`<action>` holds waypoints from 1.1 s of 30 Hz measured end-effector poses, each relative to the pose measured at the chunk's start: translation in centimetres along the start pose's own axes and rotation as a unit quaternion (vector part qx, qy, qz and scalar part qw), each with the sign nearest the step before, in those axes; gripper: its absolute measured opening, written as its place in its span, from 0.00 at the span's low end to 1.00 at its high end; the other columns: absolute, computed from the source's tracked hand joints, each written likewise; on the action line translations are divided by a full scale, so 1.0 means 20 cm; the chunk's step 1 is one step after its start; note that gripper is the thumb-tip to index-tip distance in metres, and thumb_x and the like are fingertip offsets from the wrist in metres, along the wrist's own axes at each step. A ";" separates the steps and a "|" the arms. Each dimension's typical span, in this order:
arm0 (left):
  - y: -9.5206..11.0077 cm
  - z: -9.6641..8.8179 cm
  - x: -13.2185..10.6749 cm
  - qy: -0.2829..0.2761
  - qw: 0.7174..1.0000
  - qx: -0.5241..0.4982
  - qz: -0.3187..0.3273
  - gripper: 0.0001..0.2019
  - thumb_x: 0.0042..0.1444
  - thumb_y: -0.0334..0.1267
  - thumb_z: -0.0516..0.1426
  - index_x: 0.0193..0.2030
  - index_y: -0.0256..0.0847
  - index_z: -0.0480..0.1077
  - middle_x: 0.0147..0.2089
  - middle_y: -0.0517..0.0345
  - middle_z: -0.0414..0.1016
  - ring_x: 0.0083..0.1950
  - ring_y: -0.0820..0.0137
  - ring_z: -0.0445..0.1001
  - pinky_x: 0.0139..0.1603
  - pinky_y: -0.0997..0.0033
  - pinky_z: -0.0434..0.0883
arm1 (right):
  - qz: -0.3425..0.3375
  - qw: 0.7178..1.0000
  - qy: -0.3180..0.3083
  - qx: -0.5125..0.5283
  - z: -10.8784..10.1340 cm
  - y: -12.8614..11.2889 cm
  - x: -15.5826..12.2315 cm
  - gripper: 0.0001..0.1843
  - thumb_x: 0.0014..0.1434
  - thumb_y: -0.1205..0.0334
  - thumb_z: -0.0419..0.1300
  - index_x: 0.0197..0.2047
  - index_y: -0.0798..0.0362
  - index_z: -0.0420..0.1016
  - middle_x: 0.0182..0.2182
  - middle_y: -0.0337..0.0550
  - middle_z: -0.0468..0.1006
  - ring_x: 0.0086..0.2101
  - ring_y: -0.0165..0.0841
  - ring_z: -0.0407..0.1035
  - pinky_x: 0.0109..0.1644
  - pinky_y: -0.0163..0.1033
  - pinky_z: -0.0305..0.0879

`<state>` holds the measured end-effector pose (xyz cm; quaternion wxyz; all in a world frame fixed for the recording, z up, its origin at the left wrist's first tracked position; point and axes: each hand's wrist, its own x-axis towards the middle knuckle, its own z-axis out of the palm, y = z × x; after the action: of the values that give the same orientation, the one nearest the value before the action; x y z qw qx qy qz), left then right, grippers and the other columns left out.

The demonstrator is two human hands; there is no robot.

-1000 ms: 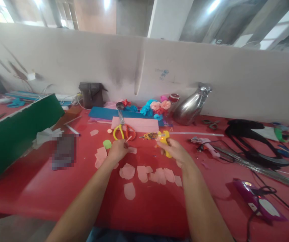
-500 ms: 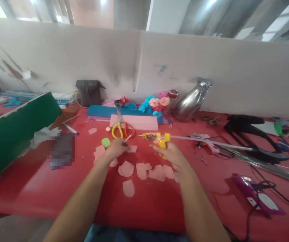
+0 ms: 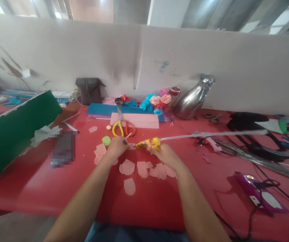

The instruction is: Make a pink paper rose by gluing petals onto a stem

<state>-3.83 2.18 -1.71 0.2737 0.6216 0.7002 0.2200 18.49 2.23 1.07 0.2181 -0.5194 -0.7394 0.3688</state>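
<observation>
My right hand (image 3: pixel 166 154) is wrapped round a yellow hot glue gun (image 3: pixel 148 144), its nozzle pointing left. A long clear glue stick (image 3: pixel 210 135) sticks out of the gun's back. Closed in a pinch, my left hand (image 3: pixel 117 147) holds a thin pale pink stick or roll (image 3: pixel 128 136), too small to tell which. A pink paper piece (image 3: pixel 131 146) lies at its fingertips, and the nozzle is over or against that piece; I cannot tell if they touch. Nearer me lie several pink paper petals (image 3: pixel 129 187). A green paper piece (image 3: pixel 106 140) is left of my left hand.
Scissors (image 3: pixel 120 122) with yellow and red handles lie ahead on pink paper (image 3: pixel 144 121). Behind are paper flowers (image 3: pixel 156 101) and a steel jug (image 3: pixel 194 97). A green board (image 3: pixel 20 131) stands left. A purple device (image 3: pixel 262 195) with black cables lies right.
My right hand has brought the glue gun left and down, tilting it, so the nozzle now meets the pink paper piece by my left hand. My left hand has barely moved.
</observation>
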 end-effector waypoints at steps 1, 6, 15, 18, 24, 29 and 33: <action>0.00 0.00 0.00 -0.001 1.000 0.002 0.000 0.04 0.46 0.34 0.58 0.27 0.39 0.74 0.29 0.55 0.76 0.33 0.70 0.72 0.32 0.74 0.63 | 0.002 1.000 0.009 -0.017 0.00 0.00 0.00 0.21 0.53 0.44 0.54 0.33 0.55 0.75 0.25 0.42 0.76 0.28 0.35 0.69 0.32 0.36 0.61; 0.00 -0.01 0.00 -0.003 1.000 0.013 0.002 0.05 0.46 0.36 0.58 0.28 0.39 0.74 0.31 0.55 0.77 0.33 0.70 0.72 0.31 0.74 0.62 | 0.013 0.996 0.025 -0.082 0.00 0.01 0.01 0.22 0.53 0.42 0.53 0.33 0.53 0.76 0.27 0.44 0.77 0.29 0.37 0.70 0.28 0.34 0.59; 0.01 -0.01 -0.01 -0.013 1.000 0.014 -0.001 0.08 0.44 0.42 0.60 0.28 0.39 0.73 0.30 0.55 0.75 0.31 0.69 0.71 0.28 0.74 0.61 | 0.011 0.997 0.024 -0.078 0.01 0.00 0.00 0.18 0.52 0.47 0.57 0.38 0.50 0.77 0.32 0.45 0.80 0.33 0.39 0.72 0.33 0.35 0.61; 0.01 -0.01 -0.01 -0.014 1.000 0.011 -0.003 0.09 0.42 0.43 0.61 0.27 0.39 0.72 0.29 0.56 0.74 0.30 0.70 0.70 0.28 0.74 0.61 | 0.007 0.996 0.028 -0.079 0.00 0.01 0.00 0.17 0.52 0.48 0.57 0.38 0.50 0.77 0.31 0.44 0.80 0.33 0.39 0.72 0.32 0.35 0.61; 0.00 0.00 -0.01 -0.011 1.000 0.001 -0.003 0.08 0.42 0.41 0.61 0.26 0.39 0.71 0.27 0.56 0.74 0.28 0.71 0.70 0.28 0.73 0.61 | 0.012 0.992 0.020 -0.124 -0.01 0.02 0.00 0.22 0.52 0.42 0.55 0.37 0.50 0.77 0.30 0.44 0.79 0.30 0.38 0.71 0.30 0.34 0.59; 0.00 0.00 0.00 -0.015 1.000 -0.002 -0.009 0.08 0.42 0.42 0.61 0.26 0.39 0.71 0.28 0.56 0.74 0.28 0.71 0.70 0.28 0.73 0.62 | 0.013 0.989 0.019 -0.145 -0.03 0.01 0.00 0.23 0.53 0.41 0.54 0.39 0.49 0.77 0.32 0.44 0.79 0.31 0.37 0.71 0.29 0.34 0.58; 0.00 0.00 -0.01 -0.013 1.000 -0.002 -0.008 0.08 0.42 0.41 0.61 0.27 0.38 0.71 0.28 0.55 0.74 0.29 0.71 0.70 0.28 0.73 0.62 | 0.022 0.988 0.023 -0.149 -0.03 0.01 0.00 0.24 0.53 0.40 0.53 0.39 0.49 0.77 0.31 0.44 0.79 0.31 0.38 0.71 0.28 0.34 0.57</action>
<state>-3.78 2.01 -1.65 0.2860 0.6183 0.7008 0.2114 18.97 2.46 1.27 0.1472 -0.5706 -0.7690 0.2475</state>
